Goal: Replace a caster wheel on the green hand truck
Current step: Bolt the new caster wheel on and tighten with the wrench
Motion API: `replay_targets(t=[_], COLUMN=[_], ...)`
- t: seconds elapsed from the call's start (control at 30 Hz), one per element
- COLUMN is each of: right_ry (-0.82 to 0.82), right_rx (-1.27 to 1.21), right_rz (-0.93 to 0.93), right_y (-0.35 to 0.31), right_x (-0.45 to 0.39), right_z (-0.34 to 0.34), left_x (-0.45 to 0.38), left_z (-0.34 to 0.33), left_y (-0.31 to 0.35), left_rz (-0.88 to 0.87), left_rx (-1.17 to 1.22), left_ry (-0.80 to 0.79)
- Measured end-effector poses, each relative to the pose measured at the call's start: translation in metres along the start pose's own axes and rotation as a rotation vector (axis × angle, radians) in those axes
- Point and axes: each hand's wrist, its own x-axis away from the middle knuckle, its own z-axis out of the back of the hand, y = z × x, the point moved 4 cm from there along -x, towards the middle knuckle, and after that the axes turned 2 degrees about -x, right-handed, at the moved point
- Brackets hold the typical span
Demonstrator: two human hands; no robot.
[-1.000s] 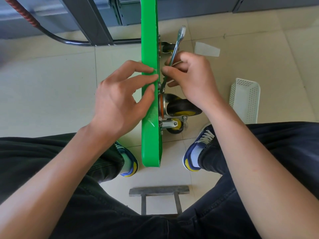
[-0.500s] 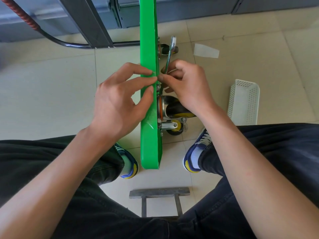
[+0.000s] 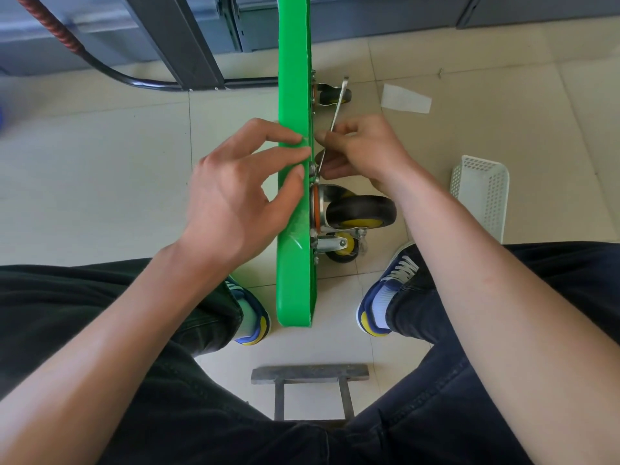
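hand truck [image 3: 295, 263]: green deck stood on edge on the floor between the person's feet, so it could tip if the bracing lets go
caster wheel [image 3: 360, 211]: black and yellow, bolted on the deck's right face, just below the wrench
left hand [image 3: 235, 189]: fingers straight, pressing the deck's edge, gripping nothing
right hand [image 3: 364, 151]: fingers curled round the wrench [image 3: 330, 129], whose lower end sits at the mounting bolt; looks like a slip could bash knuckles into the deck

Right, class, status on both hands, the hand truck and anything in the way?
Left hand steadies green hand truck, fingers flat. Right hand grips wrench at caster wheel mount. White basket off to the side.
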Motion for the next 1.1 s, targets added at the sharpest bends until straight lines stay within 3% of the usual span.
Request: replay_targets(t=[0.33,0.53,0.63,0.73,0.9,1.1], right_ry=[-0.098,-0.130,-0.022,0.072,0.095,0.080], right_rx=[-0.200,-0.213,-0.225,-0.170,0.009,0.056], right_rz=[-0.344,-0.381,-0.265,-0.027,0.340,0.444], right_y=[0.031,0.037,0.029,0.012,-0.024,-0.028], right_x=[-0.013,-0.011,-0.010,-0.002,0.028,0.045], right_z=[-0.004,0.000,0.004,0.011,0.015,0.005], left_x=[-0.001,-0.002,-0.001,0.000,0.000,0.000], left_z=[0.000,0.000,0.000,0.000,0.001,0.000], left_y=[0.001,0.001,0.001,0.001,0.001,0.000], left_rz=[-0.002,-0.004,-0.003,-0.011,-0.012,-0.023], left_rx=[-0.010,0.002,-0.003,-0.003,-0.004,-0.004], left_ry=[0.014,0.013,0.008,0.003,-0.003,-0.016])
